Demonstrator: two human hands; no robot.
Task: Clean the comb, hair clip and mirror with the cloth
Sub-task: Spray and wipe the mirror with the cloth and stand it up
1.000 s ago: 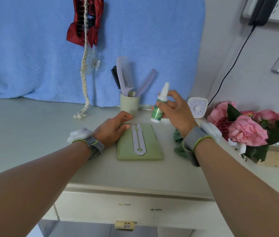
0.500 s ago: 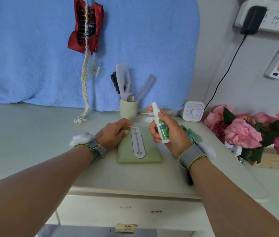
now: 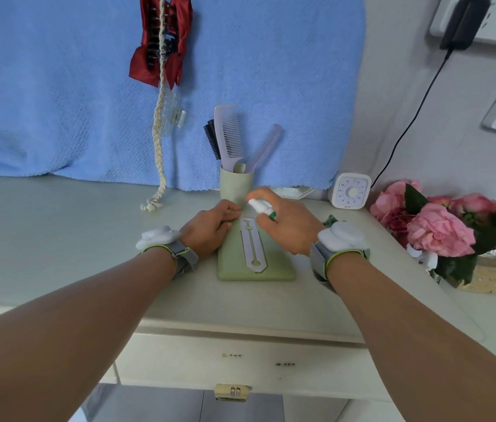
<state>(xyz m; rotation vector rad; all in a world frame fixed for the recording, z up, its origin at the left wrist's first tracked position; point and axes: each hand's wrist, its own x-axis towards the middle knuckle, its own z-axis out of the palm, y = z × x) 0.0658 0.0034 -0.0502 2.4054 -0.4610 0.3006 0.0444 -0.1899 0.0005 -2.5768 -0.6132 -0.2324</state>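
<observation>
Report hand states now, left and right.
Left hand: holding nothing, fingers loosely curled, resting on the left edge of the green case.
Right hand: closed around the spray bottle, held over the case.

One left hand (image 3: 210,229) and one right hand (image 3: 289,229), two wristbands (image 3: 179,254), one spray bottle (image 3: 260,207), one green-backed mirror (image 3: 231,263), one cup (image 3: 236,184), two lilac combs (image 3: 228,135), one black brush (image 3: 211,138), one red bow clip (image 3: 161,38), one clear claw clip (image 3: 175,117), one braided cord (image 3: 159,95), one timer (image 3: 351,191), one green cloth (image 3: 330,220).
</observation>
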